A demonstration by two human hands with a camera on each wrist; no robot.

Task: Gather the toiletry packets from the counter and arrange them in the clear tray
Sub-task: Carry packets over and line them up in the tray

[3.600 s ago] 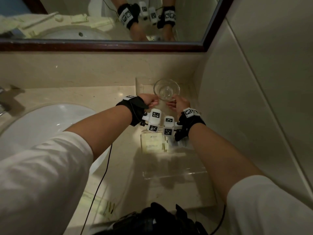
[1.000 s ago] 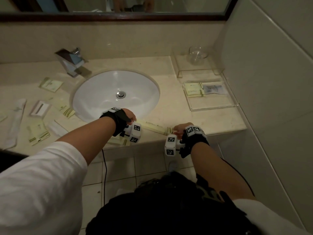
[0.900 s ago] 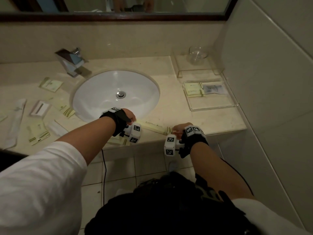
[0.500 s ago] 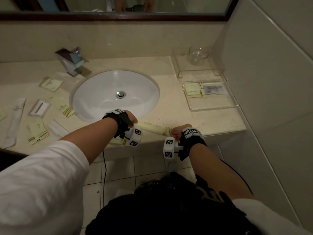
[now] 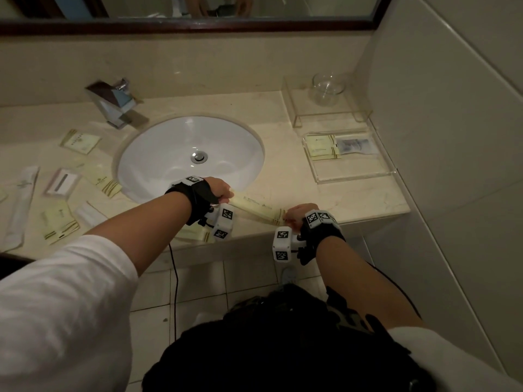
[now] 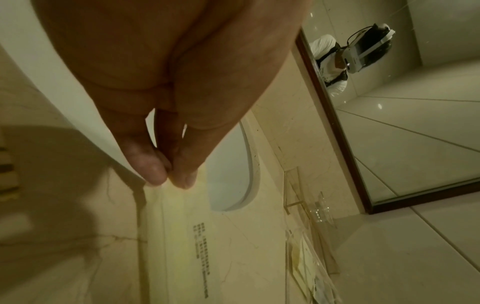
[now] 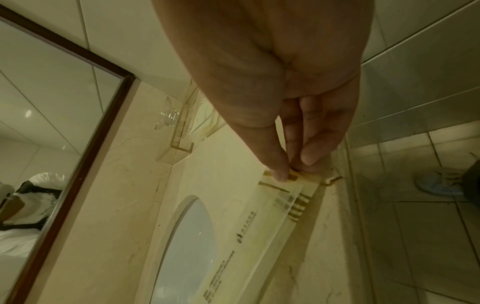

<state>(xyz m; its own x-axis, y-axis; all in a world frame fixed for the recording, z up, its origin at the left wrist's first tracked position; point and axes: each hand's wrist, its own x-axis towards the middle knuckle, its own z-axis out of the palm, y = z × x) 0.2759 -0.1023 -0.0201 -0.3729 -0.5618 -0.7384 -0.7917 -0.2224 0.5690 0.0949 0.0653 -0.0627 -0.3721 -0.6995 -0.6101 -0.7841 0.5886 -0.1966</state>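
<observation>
A long pale-yellow packet (image 5: 256,209) lies along the counter's front edge, just in front of the sink. My left hand (image 5: 223,192) pinches its left end (image 6: 179,197) between thumb and fingertip. My right hand (image 5: 294,215) pinches its striped right end (image 7: 288,179). The clear tray (image 5: 353,176) sits on the counter at the right and holds a yellow packet (image 5: 322,147) and a grey-printed packet (image 5: 355,144). Several more packets (image 5: 80,141) lie scattered left of the sink, and another packet (image 5: 195,234) shows under my left wrist.
The white sink (image 5: 189,154) fills the counter's middle, with the tap (image 5: 113,104) behind it on the left. A second clear tray (image 5: 325,114) with a glass (image 5: 328,87) stands in the back right corner against the tiled wall. The mirror runs above.
Since 3.6 s ago both hands left the glass and came to the counter's front edge. Over the last second they closed on the long packet's ends; its left end has lifted slightly.
</observation>
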